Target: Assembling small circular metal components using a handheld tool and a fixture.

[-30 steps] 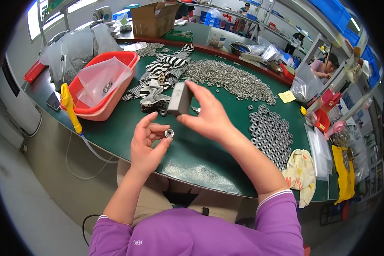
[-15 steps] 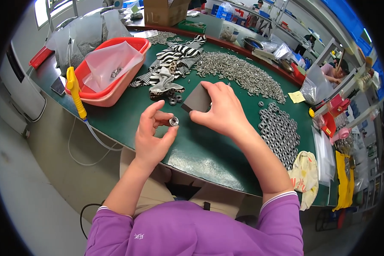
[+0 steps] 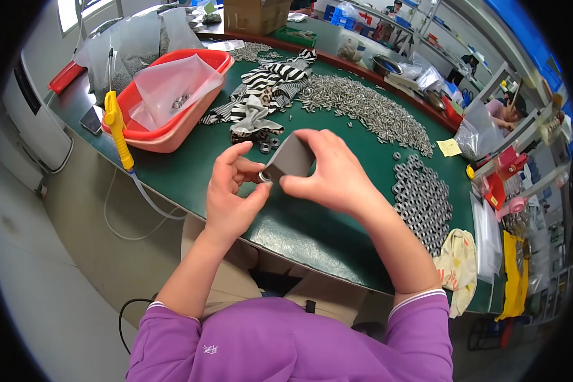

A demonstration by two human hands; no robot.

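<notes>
A small metal ring [image 3: 265, 177] sits above the bench [image 3: 337, 232], pinched between the thumb and fingertips of the left hand [image 3: 232, 188]. Those fingertips and the near corner of a grey rectangular block [image 3: 291, 160] hide part of its rim; its opening seems to face up toward the head, though the exact tilt of its axis is hard to make out. The block is gripped between the right hand's [image 3: 331, 169] thumb and fingers, which cover its right end, so its long axis cannot be told; one corner points down and left at the ring, and whether the two touch is unclear. Just beyond, a few loose rings [image 3: 265, 146] lie against a striped cloth [image 3: 277, 77], partly under its edge. Farther out are a heap of metal pins [image 3: 366, 111], a cluster of rings [image 3: 421, 204] at right, and at left a red basin [image 3: 165, 141] holding a plastic bag [image 3: 172, 89], whose contents are mostly obscured. A cardboard box [image 3: 251, 17] is cut off by the upper edge
</notes>
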